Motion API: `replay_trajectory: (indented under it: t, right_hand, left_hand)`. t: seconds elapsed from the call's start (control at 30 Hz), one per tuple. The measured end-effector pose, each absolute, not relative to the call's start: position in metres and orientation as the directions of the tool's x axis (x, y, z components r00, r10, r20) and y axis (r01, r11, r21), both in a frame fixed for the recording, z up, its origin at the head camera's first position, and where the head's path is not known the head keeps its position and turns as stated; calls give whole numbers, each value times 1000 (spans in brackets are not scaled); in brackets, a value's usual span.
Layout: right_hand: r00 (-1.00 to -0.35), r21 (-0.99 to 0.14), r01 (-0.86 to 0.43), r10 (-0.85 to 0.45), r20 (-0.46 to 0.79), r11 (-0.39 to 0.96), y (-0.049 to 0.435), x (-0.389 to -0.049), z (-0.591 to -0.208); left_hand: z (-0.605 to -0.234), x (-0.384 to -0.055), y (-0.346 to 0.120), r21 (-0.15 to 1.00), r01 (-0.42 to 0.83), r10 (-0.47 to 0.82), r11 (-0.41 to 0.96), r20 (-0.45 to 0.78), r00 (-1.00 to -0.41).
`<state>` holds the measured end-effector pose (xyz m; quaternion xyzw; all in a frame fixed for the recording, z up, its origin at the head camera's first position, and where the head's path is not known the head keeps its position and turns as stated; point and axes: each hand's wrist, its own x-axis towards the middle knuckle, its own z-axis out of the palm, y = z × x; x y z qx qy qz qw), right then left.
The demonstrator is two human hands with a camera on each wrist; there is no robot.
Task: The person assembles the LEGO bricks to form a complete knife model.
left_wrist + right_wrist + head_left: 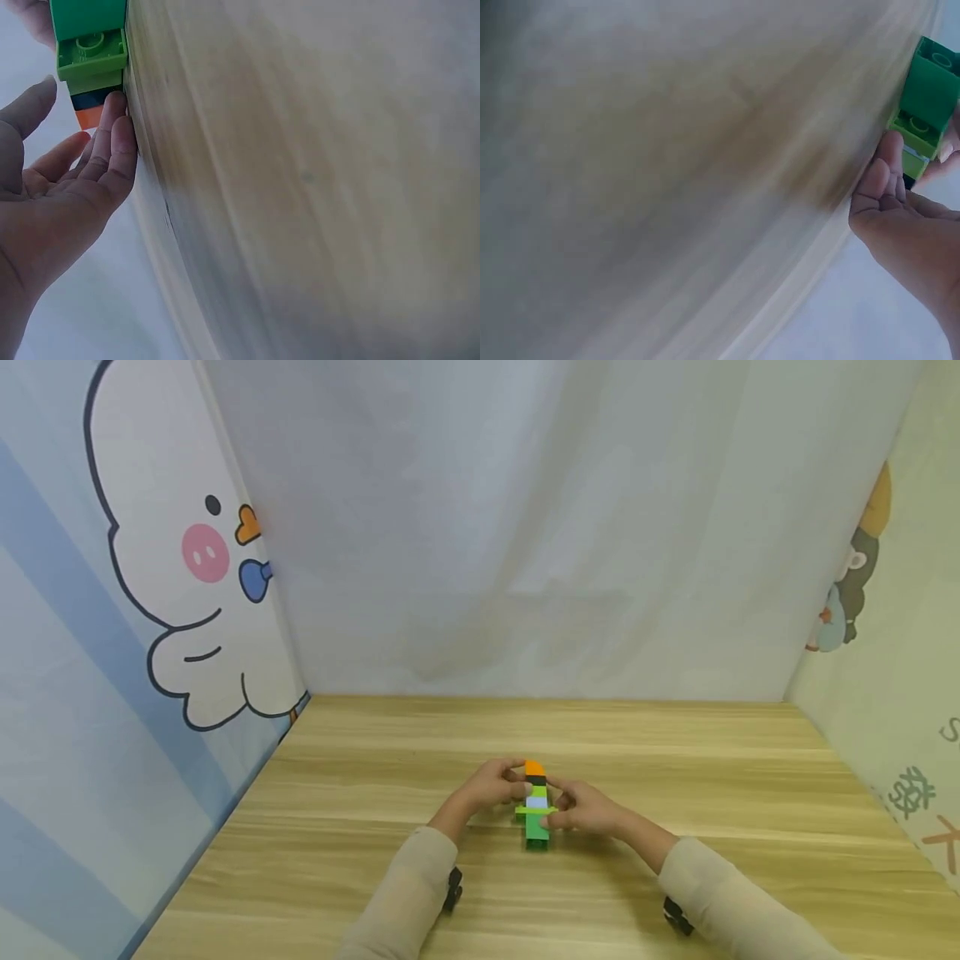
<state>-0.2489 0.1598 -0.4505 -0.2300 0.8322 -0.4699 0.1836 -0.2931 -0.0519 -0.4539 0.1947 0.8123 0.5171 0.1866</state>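
A toy built of plastic building bricks (536, 825) is at the middle of the table, between both hands. From its far end it runs orange, black, lime, pale, then green, with a lime piece jutting out at the sides. My left hand (491, 783) holds its far part from the left, fingers at the orange and black bricks and thumb by the lime one. From the right, my right hand (588, 808) holds it with the thumb against the green brick (928, 94). Fingers of this hand touch the lime part (915, 161). Some fingertips are hidden behind the bricks.
The wood-grain table (360, 760) meets a pale curtain (525, 527) at its back edge. Printed cartoon panels stand at the left (165, 568) and right (885, 693). Black wrist devices (452, 891) sit by both sleeves.
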Motion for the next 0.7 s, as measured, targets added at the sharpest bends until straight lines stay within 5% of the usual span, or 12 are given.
replay_trajectory:
  t: [0.7]
  right_hand:
    - [-851, -842, -294, -525, 15, 452, 198, -223, -433]
  left_hand:
    - [-437, -253, -85, 856, 335, 485, 393, 116, -867]
